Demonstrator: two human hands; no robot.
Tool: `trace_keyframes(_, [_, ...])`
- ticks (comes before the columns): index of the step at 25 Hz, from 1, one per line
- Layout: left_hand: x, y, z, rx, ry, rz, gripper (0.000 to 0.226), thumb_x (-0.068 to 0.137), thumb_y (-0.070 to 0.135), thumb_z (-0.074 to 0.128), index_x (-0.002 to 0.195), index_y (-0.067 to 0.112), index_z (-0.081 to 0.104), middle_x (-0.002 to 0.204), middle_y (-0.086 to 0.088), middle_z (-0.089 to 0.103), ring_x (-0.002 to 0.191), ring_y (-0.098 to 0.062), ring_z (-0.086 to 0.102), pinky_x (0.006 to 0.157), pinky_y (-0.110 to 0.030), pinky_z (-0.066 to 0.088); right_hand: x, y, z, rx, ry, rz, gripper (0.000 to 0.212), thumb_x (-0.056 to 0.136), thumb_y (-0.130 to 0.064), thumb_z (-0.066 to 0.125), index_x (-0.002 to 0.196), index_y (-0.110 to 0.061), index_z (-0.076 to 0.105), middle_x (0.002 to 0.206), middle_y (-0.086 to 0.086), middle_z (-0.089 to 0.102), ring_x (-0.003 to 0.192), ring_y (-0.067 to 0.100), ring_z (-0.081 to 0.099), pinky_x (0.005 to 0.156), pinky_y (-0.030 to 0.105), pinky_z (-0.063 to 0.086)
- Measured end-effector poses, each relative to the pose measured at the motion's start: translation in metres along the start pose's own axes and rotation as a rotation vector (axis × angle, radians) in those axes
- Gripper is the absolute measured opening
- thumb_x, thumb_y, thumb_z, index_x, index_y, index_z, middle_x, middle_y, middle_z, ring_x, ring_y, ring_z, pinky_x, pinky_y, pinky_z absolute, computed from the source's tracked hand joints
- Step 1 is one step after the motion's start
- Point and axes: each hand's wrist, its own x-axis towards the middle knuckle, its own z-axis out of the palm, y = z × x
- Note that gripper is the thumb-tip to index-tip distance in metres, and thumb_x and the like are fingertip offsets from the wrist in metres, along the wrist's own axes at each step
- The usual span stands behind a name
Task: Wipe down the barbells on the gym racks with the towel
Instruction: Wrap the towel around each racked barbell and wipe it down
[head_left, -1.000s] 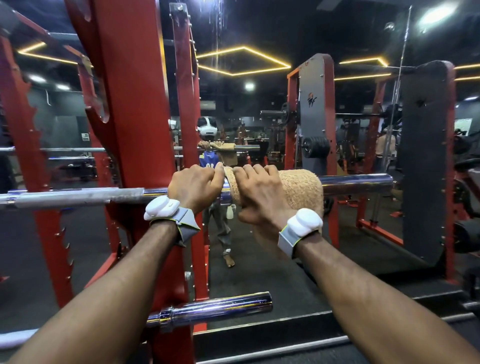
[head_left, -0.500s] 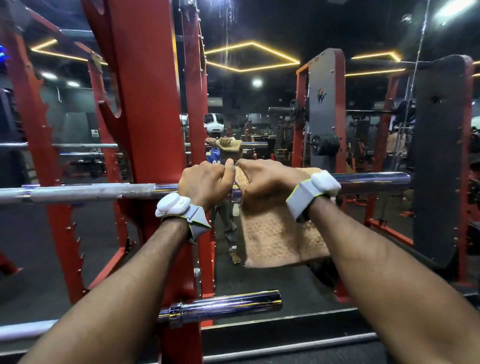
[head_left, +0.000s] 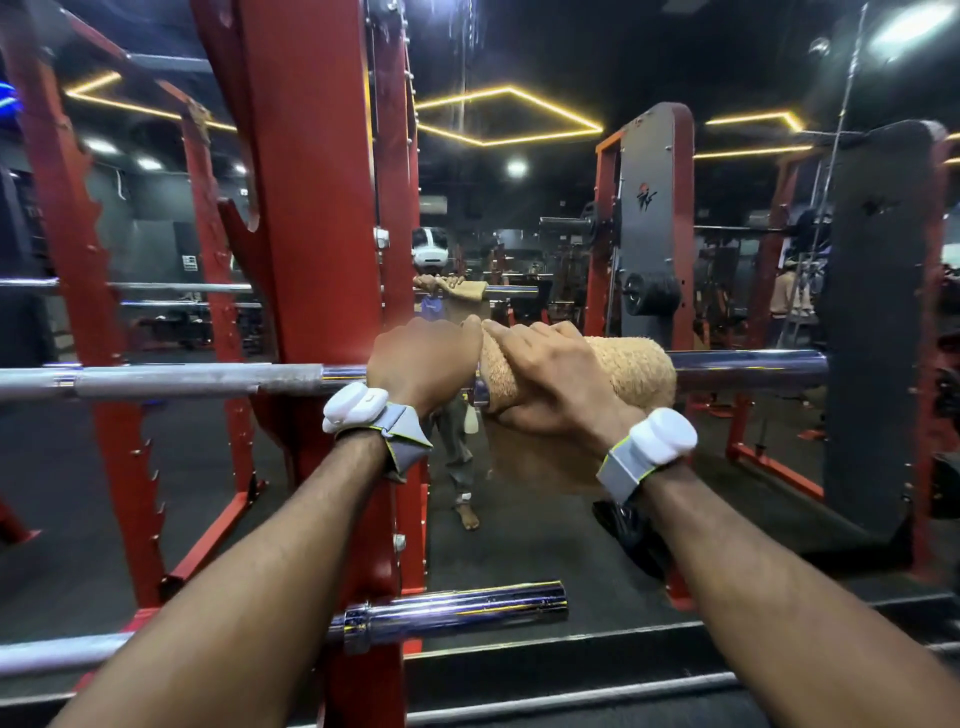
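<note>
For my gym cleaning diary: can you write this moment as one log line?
left hand: grips long silver steel barbell | right hand: holds fluffy tan cloth towel wrapped round same bar | lower shiny chrome barbell: untouched

Both hands sit side by side on the barbell (head_left: 208, 378): left hand (head_left: 421, 364) grips bare steel beside the red rack (head_left: 322, 208), right hand (head_left: 550, 379) clasps the tan towel (head_left: 636, 371) wrapped around it

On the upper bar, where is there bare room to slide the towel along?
Bare barbell runs between the towel and the black upright, and a longer stretch lies left of the left hand. The middle is crowded: left hand and right hand sit side by side.
</note>
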Motion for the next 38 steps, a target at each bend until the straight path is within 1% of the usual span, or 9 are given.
trace_keyframes(2, [0.001, 0.000, -0.001, -0.014, -0.002, 0.000, 0.060, 0.100, 0.053, 0.029, 0.069, 0.012, 0.062, 0.071, -0.011, 0.064, 0.078, -0.038, 0.062, 0.060, -0.033, 0.033, -0.003, -0.004, 0.005, -0.117, 0.019, -0.008, 0.096, 0.061, -0.062, 0.049, 0.140, -0.007, 0.049, 0.104, 0.006, 0.067, 0.090, 0.030, 0.063, 0.076, 0.044, 0.048])
trace_keyframes(6, [0.003, 0.001, -0.001, -0.026, -0.016, -0.017, 0.062, 0.100, 0.053, 0.029, 0.073, 0.010, 0.065, 0.076, -0.013, 0.065, 0.081, -0.039, 0.062, 0.062, -0.034, 0.033, 0.015, 0.011, -0.012, 0.165, -0.193, -0.035, 0.100, 0.068, -0.059, 0.072, 0.151, -0.015, 0.038, 0.123, 0.004, 0.065, 0.111, 0.028, 0.060, 0.090, 0.043, 0.047])
trace_keyframes(12, [0.004, 0.001, -0.004, -0.038, -0.041, -0.019, 0.066, 0.100, 0.056, 0.026, 0.072, 0.010, 0.064, 0.073, -0.012, 0.062, 0.079, -0.038, 0.061, 0.063, -0.035, 0.034, -0.005, 0.016, 0.003, 0.321, 0.177, -0.100, 0.087, 0.066, -0.058, 0.074, 0.140, -0.015, 0.056, 0.105, 0.003, 0.074, 0.093, 0.025, 0.068, 0.077, 0.041, 0.049])
trace_keyframes(19, [0.006, 0.001, -0.003, -0.062, -0.078, -0.047, 0.065, 0.100, 0.056, 0.025, 0.076, 0.011, 0.066, 0.083, -0.016, 0.065, 0.086, -0.040, 0.061, 0.067, -0.036, 0.035, 0.002, 0.019, -0.002, 0.610, 0.236, -0.007, 0.041, 0.074, -0.064, 0.076, 0.084, -0.025, 0.075, 0.073, -0.007, 0.069, 0.066, 0.009, 0.060, 0.061, 0.036, 0.047])
trace_keyframes(23, [0.010, 0.000, -0.002, -0.077, -0.093, -0.076, 0.065, 0.102, 0.053, 0.022, 0.083, 0.010, 0.068, 0.097, -0.020, 0.068, 0.096, -0.041, 0.061, 0.071, -0.038, 0.034, 0.015, 0.020, 0.000, 0.749, 0.112, 0.139, 0.054, 0.079, -0.072, 0.067, 0.080, -0.019, 0.073, 0.068, 0.001, 0.067, 0.064, 0.018, 0.062, 0.061, 0.042, 0.049])
trace_keyframes(28, [0.014, -0.002, -0.003, -0.114, -0.152, -0.141, 0.065, 0.101, 0.053, 0.019, 0.096, 0.012, 0.070, 0.110, -0.022, 0.066, 0.106, -0.042, 0.059, 0.081, -0.042, 0.039, 0.021, 0.006, -0.009, 0.415, 0.036, 0.144, 0.056, 0.086, -0.072, 0.040, 0.065, -0.020, 0.045, 0.059, 0.002, 0.053, 0.059, 0.025, 0.051, 0.058, 0.039, 0.037])
trace_keyframes(30, [0.015, -0.001, -0.002, -0.115, -0.159, -0.143, 0.066, 0.100, 0.055, 0.020, 0.095, 0.014, 0.070, 0.108, -0.022, 0.066, 0.105, -0.043, 0.059, 0.079, -0.041, 0.038, 0.002, -0.012, 0.000, 0.153, 0.273, 0.038, 0.037, 0.095, -0.055, 0.041, 0.085, -0.024, 0.059, 0.075, 0.005, 0.065, 0.070, 0.031, 0.059, 0.065, 0.039, 0.040])
trace_keyframes(33, [0.015, -0.002, -0.001, -0.111, -0.153, -0.143, 0.068, 0.099, 0.057, 0.019, 0.090, 0.013, 0.071, 0.104, -0.021, 0.067, 0.101, -0.042, 0.060, 0.075, -0.039, 0.035, -0.017, -0.028, 0.016, -0.011, 0.376, 0.036, 0.053, 0.089, -0.043, 0.057, 0.124, -0.003, 0.061, 0.111, 0.012, 0.068, 0.094, 0.031, 0.060, 0.083, 0.044, 0.043])
trace_keyframes(38, [0.013, -0.002, -0.001, -0.097, -0.129, -0.120, 0.069, 0.100, 0.056, 0.020, 0.087, 0.011, 0.071, 0.101, -0.021, 0.068, 0.099, -0.042, 0.061, 0.073, -0.038, 0.036, 0.009, -0.010, 0.001, 0.088, 0.117, -0.017, 0.057, 0.090, -0.062, 0.038, 0.109, -0.013, 0.061, 0.100, 0.006, 0.068, 0.087, 0.030, 0.062, 0.075, 0.046, 0.047])
